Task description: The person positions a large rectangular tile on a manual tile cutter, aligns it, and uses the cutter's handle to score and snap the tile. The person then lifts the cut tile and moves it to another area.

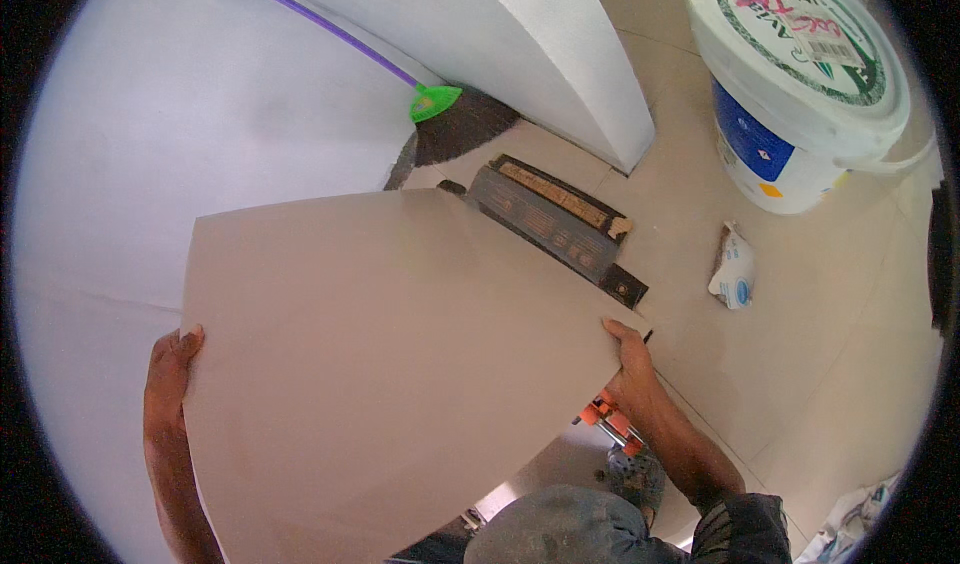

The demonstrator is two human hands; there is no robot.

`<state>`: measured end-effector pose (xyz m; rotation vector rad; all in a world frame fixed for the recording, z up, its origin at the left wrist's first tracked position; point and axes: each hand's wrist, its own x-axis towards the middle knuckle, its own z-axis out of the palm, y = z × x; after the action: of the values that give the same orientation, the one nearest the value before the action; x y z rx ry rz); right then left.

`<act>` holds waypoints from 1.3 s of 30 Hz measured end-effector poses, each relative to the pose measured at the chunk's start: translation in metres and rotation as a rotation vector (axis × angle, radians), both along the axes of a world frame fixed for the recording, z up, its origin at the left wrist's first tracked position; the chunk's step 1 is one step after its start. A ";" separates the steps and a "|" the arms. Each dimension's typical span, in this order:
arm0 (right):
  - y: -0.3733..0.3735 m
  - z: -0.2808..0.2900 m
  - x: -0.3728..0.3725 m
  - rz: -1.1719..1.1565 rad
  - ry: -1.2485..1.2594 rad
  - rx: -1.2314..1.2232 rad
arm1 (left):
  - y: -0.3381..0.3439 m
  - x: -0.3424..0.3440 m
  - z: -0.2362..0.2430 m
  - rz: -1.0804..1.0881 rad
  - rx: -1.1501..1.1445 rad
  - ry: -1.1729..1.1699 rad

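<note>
A large beige tile (390, 344) fills the lower middle, held tilted. My left hand (173, 369) grips its left edge, thumb on the face and other fingers mostly hidden. My right hand (628, 356) is closed on the right edge, thumb on top. Just beneath that hand, an orange-and-silver tool (610, 422) shows partly from under the tile. A dark, long cardboard packet (545, 219) lies on the floor beyond the tile's upper right edge.
A purple-handled broom with a green head (435, 104) lies by a white curved wall (555, 54). A lidded white bucket (750, 139) and crumpled packet (735, 274) sit at right on the tiled floor (820, 364). My bent knee (545, 534) and shoe (635, 479) are below.
</note>
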<state>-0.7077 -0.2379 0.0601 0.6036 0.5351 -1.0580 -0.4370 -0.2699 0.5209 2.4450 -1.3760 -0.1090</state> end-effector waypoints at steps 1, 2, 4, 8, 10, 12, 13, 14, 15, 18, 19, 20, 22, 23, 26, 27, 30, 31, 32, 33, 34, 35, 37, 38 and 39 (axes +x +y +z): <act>0.000 -0.002 -0.002 -0.036 -0.023 -0.022 | -0.004 -0.004 -0.003 0.008 0.010 0.016; -0.001 -0.003 -0.003 -0.028 -0.012 0.020 | -0.007 -0.007 -0.006 0.032 0.015 0.007; -0.004 0.000 -0.001 -0.020 0.015 0.109 | -0.016 -0.009 -0.015 0.075 0.028 -0.005; 0.005 -0.003 0.003 0.028 0.082 0.123 | -0.024 0.021 -0.027 -0.011 0.038 0.036; 0.007 -0.003 0.006 0.027 0.025 0.119 | -0.024 0.039 -0.020 -0.065 0.039 0.014; 0.010 -0.007 0.016 -0.002 -0.034 0.156 | -0.026 0.066 -0.006 -0.053 0.077 -0.083; 0.015 -0.009 0.021 -0.017 -0.056 0.184 | -0.027 0.080 -0.004 -0.035 0.113 -0.145; 0.016 -0.010 0.021 -0.022 -0.040 0.188 | -0.025 0.087 -0.005 -0.025 0.057 -0.038; 0.017 -0.010 0.022 -0.024 -0.025 0.193 | -0.024 0.094 -0.007 -0.009 0.003 0.068; 0.017 -0.022 0.030 -0.030 0.011 0.200 | -0.013 0.031 -0.043 0.088 -0.227 0.131; 0.015 -0.028 0.027 -0.052 0.027 0.211 | -0.028 0.018 -0.056 0.068 -0.211 0.161; 0.019 -0.026 0.034 -0.033 0.013 0.179 | -0.015 0.000 -0.046 0.070 -0.222 0.113; 0.021 -0.027 0.038 -0.066 0.055 0.124 | -0.017 -0.009 -0.051 0.021 -0.226 0.098; 0.022 -0.036 0.038 -0.091 0.033 0.111 | -0.021 -0.012 -0.050 -0.008 -0.230 0.093; 0.022 -0.040 0.035 -0.114 0.026 0.132 | -0.033 -0.002 -0.044 -0.115 -0.183 0.118; 0.017 -0.021 0.029 -0.093 0.058 0.181 | -0.033 0.004 -0.043 -0.134 -0.173 0.127; 0.025 -0.011 0.029 -0.119 0.129 0.164 | -0.042 0.009 -0.034 -0.229 -0.159 0.146; 0.025 -0.020 0.025 -0.144 0.151 0.116 | -0.047 0.008 -0.032 -0.266 -0.164 0.155; 0.031 -0.032 0.025 -0.058 0.413 -0.139 | -0.052 0.008 -0.028 -0.304 -0.165 0.161; 0.041 -0.046 0.027 0.029 0.673 -0.395 | -0.056 0.008 -0.024 -0.340 -0.171 0.171; 0.045 -0.033 0.031 0.081 0.644 -0.452 | -0.059 0.016 -0.020 -0.358 -0.174 0.172; 0.047 -0.004 0.023 0.117 0.651 -0.490 | -0.067 0.025 -0.029 -0.392 -0.167 0.205; 0.069 0.066 -0.009 0.274 0.439 -0.317 | -0.088 0.033 -0.036 -0.480 -0.180 0.248; 0.082 0.102 -0.028 0.440 0.494 -0.309 | -0.098 0.031 -0.040 -0.528 -0.187 0.276; 0.088 0.129 -0.037 0.554 0.854 -0.472 | -0.103 0.027 -0.037 -0.558 -0.195 0.278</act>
<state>-0.7446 -0.1495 0.1893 -0.4428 1.0735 -0.8234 -0.4097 -0.3730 0.4836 1.7558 -1.7934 -0.4072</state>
